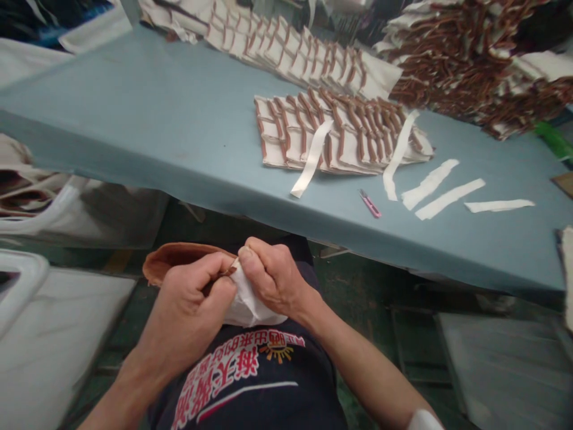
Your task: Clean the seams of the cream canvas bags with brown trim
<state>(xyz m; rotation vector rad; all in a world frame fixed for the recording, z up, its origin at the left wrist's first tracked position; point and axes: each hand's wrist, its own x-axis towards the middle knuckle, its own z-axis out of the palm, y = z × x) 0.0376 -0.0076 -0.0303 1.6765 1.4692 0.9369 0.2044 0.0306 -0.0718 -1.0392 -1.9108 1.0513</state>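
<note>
Both my hands are closed on a small white cloth piece with a brown strap, held in front of my chest below the table edge. My left hand pinches the brown strap end against the cloth. My right hand grips the cloth's upper edge, thumb pressing at the same spot. The brown strap loops out to the left behind my left hand. Part of the cloth is hidden under my fingers.
A blue-grey table stretches ahead. On it lie fanned rows of white pieces with brown straps, a large heap of them at back right, loose white strips, and a pink cutter. White bags stand at left.
</note>
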